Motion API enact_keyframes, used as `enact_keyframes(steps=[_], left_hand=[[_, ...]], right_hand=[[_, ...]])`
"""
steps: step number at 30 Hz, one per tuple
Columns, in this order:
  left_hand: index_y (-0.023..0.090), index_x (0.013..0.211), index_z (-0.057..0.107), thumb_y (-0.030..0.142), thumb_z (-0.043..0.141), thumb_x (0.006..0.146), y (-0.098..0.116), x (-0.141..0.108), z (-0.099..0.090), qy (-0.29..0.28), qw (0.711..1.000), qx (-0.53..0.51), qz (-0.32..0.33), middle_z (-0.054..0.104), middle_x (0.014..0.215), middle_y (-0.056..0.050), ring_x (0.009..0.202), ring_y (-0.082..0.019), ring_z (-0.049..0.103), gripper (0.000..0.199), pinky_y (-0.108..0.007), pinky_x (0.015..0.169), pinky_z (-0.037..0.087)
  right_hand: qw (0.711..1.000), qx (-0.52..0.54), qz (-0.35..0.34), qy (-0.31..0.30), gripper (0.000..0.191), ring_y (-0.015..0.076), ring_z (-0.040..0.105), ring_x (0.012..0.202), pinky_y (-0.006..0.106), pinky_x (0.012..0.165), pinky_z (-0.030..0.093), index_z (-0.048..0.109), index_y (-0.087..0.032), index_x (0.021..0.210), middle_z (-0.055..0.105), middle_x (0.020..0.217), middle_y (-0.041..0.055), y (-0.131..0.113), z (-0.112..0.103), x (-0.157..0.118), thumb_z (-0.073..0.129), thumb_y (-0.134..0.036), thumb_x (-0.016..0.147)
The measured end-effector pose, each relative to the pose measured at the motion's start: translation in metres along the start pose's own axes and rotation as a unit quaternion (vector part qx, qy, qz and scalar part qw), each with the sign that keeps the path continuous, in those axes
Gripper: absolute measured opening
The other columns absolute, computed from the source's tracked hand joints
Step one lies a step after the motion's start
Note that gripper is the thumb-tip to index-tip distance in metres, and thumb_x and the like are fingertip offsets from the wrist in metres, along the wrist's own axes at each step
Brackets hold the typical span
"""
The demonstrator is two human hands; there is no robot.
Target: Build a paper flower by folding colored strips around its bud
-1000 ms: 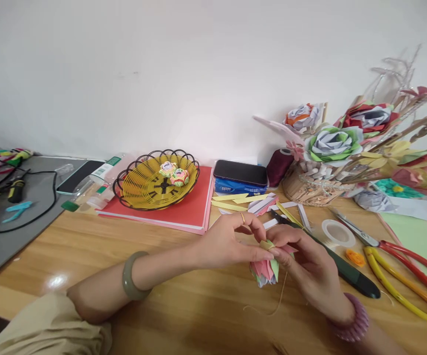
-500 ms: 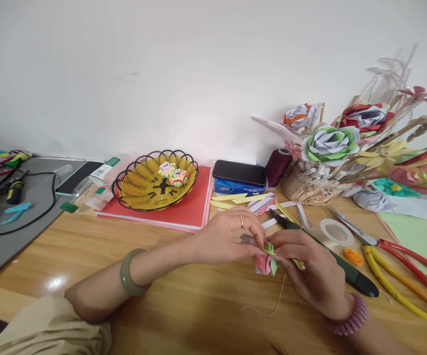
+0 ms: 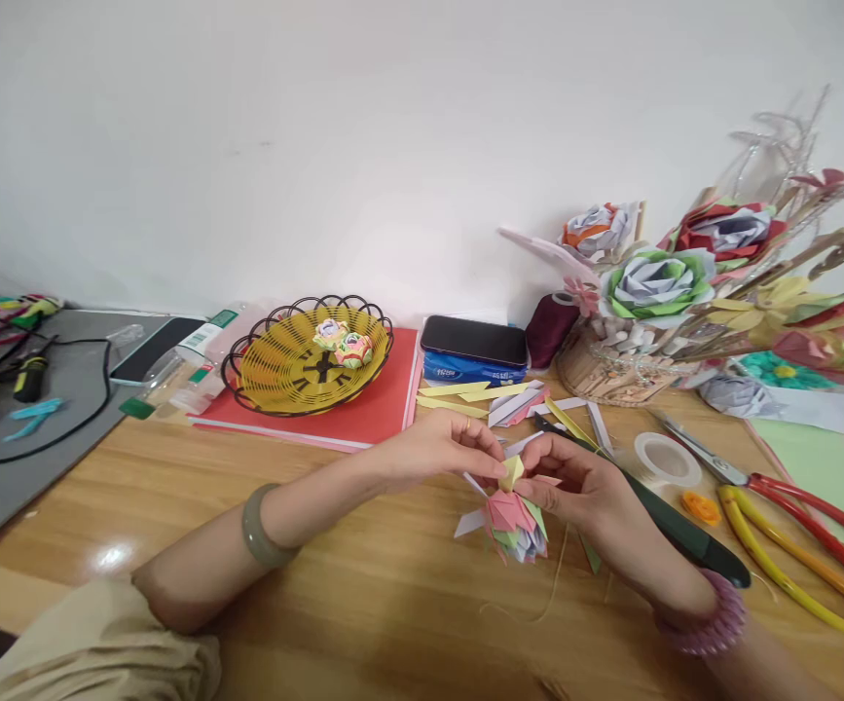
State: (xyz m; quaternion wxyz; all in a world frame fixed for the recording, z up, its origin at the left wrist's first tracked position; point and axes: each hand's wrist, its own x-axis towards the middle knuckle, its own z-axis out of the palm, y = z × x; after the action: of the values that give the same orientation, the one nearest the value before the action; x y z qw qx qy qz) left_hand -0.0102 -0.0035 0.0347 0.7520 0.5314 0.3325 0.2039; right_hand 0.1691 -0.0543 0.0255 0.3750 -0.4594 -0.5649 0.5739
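Note:
A folded paper flower (image 3: pixel 510 511) in pink, green and white hangs just above the wooden table (image 3: pixel 334 604), its petals pointing down. At its top a small yellow paper piece (image 3: pixel 512 474) is pinched by my left hand (image 3: pixel 458 453) between thumb and forefinger. My right hand (image 3: pixel 574 487) grips the same flower near its top from the other side, thumb in front. Loose paper ends stick out around the flower, and a thin thread (image 3: pixel 549 604) lies on the table below it.
Behind my hands lie paper strips (image 3: pixel 458 391). A dark green tool (image 3: pixel 699 560), a tape roll (image 3: pixel 666 460) and scissors (image 3: pixel 757 482) lie to the right. A yellow basket (image 3: pixel 275 375) with two paper flowers stands on red paper (image 3: pixel 399 380). A flower arrangement (image 3: pixel 611 355) stands back right.
The paper flower has turned so its pink side and petals face me. Both hands have shifted their fingers to the yellow piece at its top.

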Motion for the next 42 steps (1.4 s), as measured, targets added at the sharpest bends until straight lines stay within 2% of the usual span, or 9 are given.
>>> enact_keyframes(steps=[4,9,15,18,26,32,42], left_hand=[[0.011,0.068,0.063,0.017,0.067,0.059,0.002,0.000,-0.002,-0.021,0.999,0.008,-0.030,0.061,0.064,0.001,0.063,-0.009,0.055,0.012,-0.026,0.070,0.043],[0.012,0.065,0.062,0.015,0.070,0.058,-0.003,0.002,-0.005,-0.042,0.998,0.036,-0.025,0.059,0.061,0.002,0.062,-0.008,0.052,0.011,-0.023,0.066,0.041],[0.011,0.064,0.062,0.014,0.069,0.059,-0.005,0.002,-0.007,-0.057,0.998,0.031,-0.022,0.059,0.061,0.003,0.059,-0.007,0.053,0.009,-0.023,0.064,0.042],[0.012,0.065,0.063,0.015,0.069,0.059,-0.004,0.001,-0.007,-0.066,0.997,0.038,-0.019,0.060,0.061,0.003,0.058,-0.007,0.054,0.010,-0.022,0.063,0.042],[0.012,0.066,0.063,0.011,0.068,0.059,-0.002,0.000,-0.005,-0.066,0.997,0.015,-0.033,0.060,0.061,0.004,0.059,-0.006,0.054,0.009,-0.021,0.065,0.043],[0.011,0.067,0.064,0.016,0.069,0.061,-0.005,0.001,-0.011,-0.116,0.992,0.016,-0.043,0.061,0.061,0.003,0.060,-0.005,0.054,0.009,-0.019,0.064,0.043],[0.011,0.065,0.063,0.015,0.072,0.055,-0.008,0.004,-0.005,-0.028,0.999,0.004,-0.029,0.061,0.060,0.003,0.058,-0.006,0.055,0.013,-0.020,0.062,0.043]], right_hand=[[1.000,0.010,0.012,0.004,0.022,0.0101,0.052,0.063,0.022,0.058,0.044,0.052,-0.019,0.072,0.054,0.071,-0.0027,0.004,0.001,0.002,0.069,-0.032,0.070],[0.999,0.032,0.036,0.006,0.024,0.0100,0.051,0.061,0.022,0.055,0.042,0.053,-0.018,0.071,0.054,0.069,-0.0033,0.005,0.002,0.005,0.073,-0.032,0.065],[0.993,0.039,0.075,-0.079,0.017,0.0103,0.054,0.066,0.022,0.061,0.041,0.059,-0.017,0.074,0.059,0.072,-0.0016,0.004,-0.002,0.005,0.068,-0.031,0.072],[0.991,0.020,0.073,-0.109,0.016,0.0107,0.054,0.066,0.022,0.063,0.041,0.061,-0.016,0.073,0.060,0.071,-0.0010,0.002,-0.003,0.004,0.065,-0.032,0.074],[0.997,-0.008,0.043,-0.056,0.023,0.0113,0.052,0.059,0.024,0.055,0.041,0.060,-0.017,0.069,0.059,0.066,-0.0008,-0.001,0.003,-0.001,0.066,-0.039,0.071],[0.998,0.003,0.041,-0.046,0.022,0.0110,0.053,0.058,0.023,0.054,0.042,0.061,-0.017,0.067,0.059,0.064,-0.0009,0.001,0.004,-0.002,0.067,-0.037,0.069],[0.998,0.025,0.054,-0.018,0.023,0.0104,0.053,0.058,0.022,0.056,0.043,0.060,-0.017,0.071,0.059,0.067,-0.0012,0.003,0.002,0.000,0.069,-0.037,0.068]])
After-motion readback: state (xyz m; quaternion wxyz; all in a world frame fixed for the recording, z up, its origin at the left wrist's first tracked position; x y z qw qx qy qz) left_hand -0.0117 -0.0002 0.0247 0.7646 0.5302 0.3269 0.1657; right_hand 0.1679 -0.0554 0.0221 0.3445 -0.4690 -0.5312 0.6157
